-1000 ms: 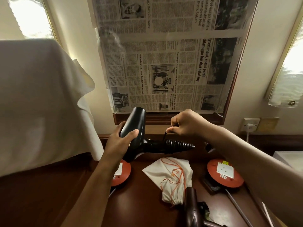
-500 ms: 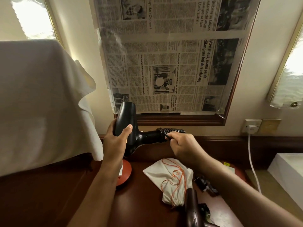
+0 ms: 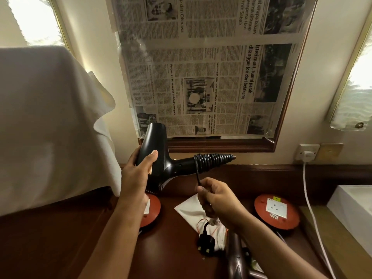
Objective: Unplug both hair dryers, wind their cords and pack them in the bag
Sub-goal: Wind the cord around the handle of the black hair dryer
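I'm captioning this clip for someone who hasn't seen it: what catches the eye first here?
The black dryer, held up at centre by the left hand, its handle wound with coils of cord. The right hand pinches the loose cord just below, the plug dangling over the white bag on the dark table. Behind, newspaper covers the wall frame.

My left grip (image 3: 138, 174) holds the hair dryer (image 3: 159, 158) above the desk (image 3: 175, 260), its handle pointing right with the cord (image 3: 213, 161) wound round it. My right grip (image 3: 218, 200), below that handle, pinches the cord's free end. Under it the bag (image 3: 190, 210) lies on the desk, the plug (image 3: 206, 241) on the bag's near end. A second dryer (image 3: 234, 256) lies just right of the plug.
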Action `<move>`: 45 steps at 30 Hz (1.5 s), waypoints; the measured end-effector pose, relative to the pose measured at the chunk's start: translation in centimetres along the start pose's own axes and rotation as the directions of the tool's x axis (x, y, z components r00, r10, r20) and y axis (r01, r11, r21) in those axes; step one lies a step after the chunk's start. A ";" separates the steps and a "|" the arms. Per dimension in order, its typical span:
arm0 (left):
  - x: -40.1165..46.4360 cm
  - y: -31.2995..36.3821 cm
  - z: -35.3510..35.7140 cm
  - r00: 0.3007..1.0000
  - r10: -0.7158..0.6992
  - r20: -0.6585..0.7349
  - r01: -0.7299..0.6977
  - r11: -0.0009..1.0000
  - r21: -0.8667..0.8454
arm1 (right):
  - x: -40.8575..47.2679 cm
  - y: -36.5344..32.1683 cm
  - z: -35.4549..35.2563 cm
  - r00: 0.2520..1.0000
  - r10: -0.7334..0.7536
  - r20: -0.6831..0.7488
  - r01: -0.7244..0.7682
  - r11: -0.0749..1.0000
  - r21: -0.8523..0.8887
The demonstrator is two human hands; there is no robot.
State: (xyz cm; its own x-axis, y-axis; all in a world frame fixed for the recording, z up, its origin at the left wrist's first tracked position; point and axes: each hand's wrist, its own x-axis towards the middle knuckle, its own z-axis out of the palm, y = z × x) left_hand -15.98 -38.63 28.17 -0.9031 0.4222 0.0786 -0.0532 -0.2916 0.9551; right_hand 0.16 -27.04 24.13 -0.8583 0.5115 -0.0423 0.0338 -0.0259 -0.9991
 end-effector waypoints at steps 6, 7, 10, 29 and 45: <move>0.5 0.5 -0.7 0.997 -0.070 0.014 0.070 0.997 -0.025 | 0.1 0.2 -0.6 0.992 0.055 0.110 -0.041 0.991 -0.129; 0.6 0.5 -0.8 0.997 -0.077 0.019 0.077 0.996 -0.034 | 0.1 0.3 -0.7 0.990 0.069 0.120 -0.053 0.989 -0.135; 0.7 0.5 -0.8 0.996 -0.088 0.028 0.089 0.995 -0.048 | -0.1 0.5 -0.8 0.980 0.075 0.182 -0.072 0.997 -0.025; 0.6 1.3 -0.9 0.979 -0.177 0.104 0.189 0.974 -0.123 | 0.7 4.4 -0.9 0.986 -0.122 0.111 0.137 0.981 -0.140; 0.5 2.5 -1.6 0.931 -0.284 0.230 0.324 0.932 -0.163 | 2.7 3.5 -3.1 0.994 -0.098 0.051 0.110 0.893 -0.436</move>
State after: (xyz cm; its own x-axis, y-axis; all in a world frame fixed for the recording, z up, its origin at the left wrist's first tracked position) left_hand -17.29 -40.53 30.18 -0.7275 0.6733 -0.1318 -0.4120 -0.2750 0.8687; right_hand -0.42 -23.12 20.52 -0.8823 0.4674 0.0560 0.1591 0.4080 -0.8990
